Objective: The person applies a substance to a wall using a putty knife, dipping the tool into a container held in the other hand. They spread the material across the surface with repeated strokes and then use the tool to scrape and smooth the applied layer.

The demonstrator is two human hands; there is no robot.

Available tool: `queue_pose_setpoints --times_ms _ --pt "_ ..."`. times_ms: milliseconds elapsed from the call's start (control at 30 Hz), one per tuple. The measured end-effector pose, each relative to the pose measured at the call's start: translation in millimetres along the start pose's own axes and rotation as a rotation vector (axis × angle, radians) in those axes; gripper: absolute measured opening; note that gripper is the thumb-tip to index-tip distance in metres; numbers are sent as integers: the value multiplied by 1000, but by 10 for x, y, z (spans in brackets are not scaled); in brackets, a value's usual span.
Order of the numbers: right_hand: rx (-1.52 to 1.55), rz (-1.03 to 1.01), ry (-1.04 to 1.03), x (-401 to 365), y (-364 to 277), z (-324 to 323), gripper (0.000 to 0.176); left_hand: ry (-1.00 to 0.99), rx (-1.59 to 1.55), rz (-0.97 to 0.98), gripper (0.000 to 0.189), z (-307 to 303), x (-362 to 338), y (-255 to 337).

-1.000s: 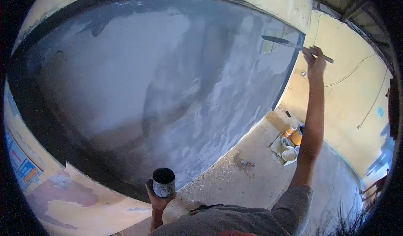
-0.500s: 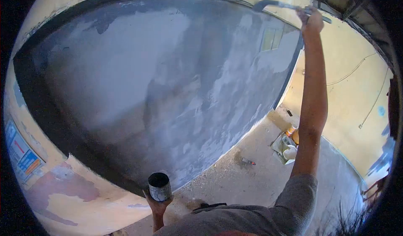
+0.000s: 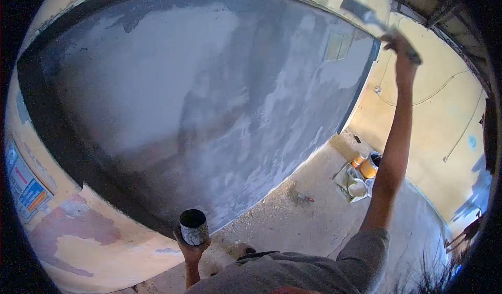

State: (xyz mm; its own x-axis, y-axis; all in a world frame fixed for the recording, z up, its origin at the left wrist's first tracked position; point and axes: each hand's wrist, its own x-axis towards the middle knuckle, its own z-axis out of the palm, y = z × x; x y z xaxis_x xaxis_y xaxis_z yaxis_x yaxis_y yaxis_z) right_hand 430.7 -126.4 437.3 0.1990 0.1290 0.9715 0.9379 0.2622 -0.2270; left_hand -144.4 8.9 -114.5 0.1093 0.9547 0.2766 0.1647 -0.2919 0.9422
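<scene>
Your right hand (image 3: 403, 48) gripping the brush (image 3: 366, 17) at the grey wall's (image 3: 183, 85) top right corner, left hand (image 3: 191, 249) clasping the tin (image 3: 193, 227)

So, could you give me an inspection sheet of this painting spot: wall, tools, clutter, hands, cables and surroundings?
Surface: grey wall, patchy coat with lighter streaks and a darker band along its edge.
Job's things: brush raised by the wall's upper right corner, contact unclear; can open, dark inside.
Clutter: buckets on a sheet; small tool lying on the floor.
Hands: right hand, fingers closed on the brush handle, arm stretched up; left hand holds the can from below.
Cables: thin cable along the yellow wall.
Surroundings: poster at lower left.
</scene>
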Motion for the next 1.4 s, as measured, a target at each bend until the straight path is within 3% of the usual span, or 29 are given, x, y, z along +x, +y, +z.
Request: queue_pose_setpoints --times_ms 33,100,167,200,267,367,433,467,567,700,833,933,1000,1067,1133,1233,1400 --pt "-128 -149 -147 -163 94 10 31 -26 -34 5 108 -5 13 -13" --pt "-432 -213 -342 -390 66 101 23 -77 -105 21 103 40 71 -13" --pt "-286 -172 -498 -475 31 231 22 -77 -60 36 104 57 102 309" --pt "-292 -166 -495 -445 66 216 22 -77 -9 49 104 66 110 429" --pt "-635 -460 -674 -274 222 240 22 -80 -47 59 104 111 102 314" --pt "-742 -544 -745 196 690 164 24 -77 -89 57 105 224 124 110" --pt "-543 -365 -579 460 749 125 26 -79 -100 47 106 303 158 128" --pt "-499 -313 -688 483 68 134 28 -107 -63 102 107 323 159 222" --pt "-368 -254 -627 604 35 79 28 -120 -43 150 107 542 208 275" --pt "-414 -185 -684 713 236 -8 27 -108 -43 119 105 773 267 169" --pt "-326 -361 -662 865 393 15 27 -101 -25 115 102 1020 403 189" --pt "-403 -364 -686 998 397 -1 26 -92 -35 111 103 1174 436 681" --pt "-380 -352 -694 1010 438 -10 26 -108 -125 36 102 1275 443 384" --pt "-368 -347 -710 1058 427 -36 26 -128 -230 -41 102 1391 451 523" --pt "-430 -488 -731 1093 399 -22 24 -105 81 147 97 1424 432 782" --pt "-443 -505 -733 1099 332 -26 23 -136 -97 117 91 1518 417 1084" --pt "-442 -476 -707 1141 363 -118 22 -147 -98 138 86 1568 381 862"
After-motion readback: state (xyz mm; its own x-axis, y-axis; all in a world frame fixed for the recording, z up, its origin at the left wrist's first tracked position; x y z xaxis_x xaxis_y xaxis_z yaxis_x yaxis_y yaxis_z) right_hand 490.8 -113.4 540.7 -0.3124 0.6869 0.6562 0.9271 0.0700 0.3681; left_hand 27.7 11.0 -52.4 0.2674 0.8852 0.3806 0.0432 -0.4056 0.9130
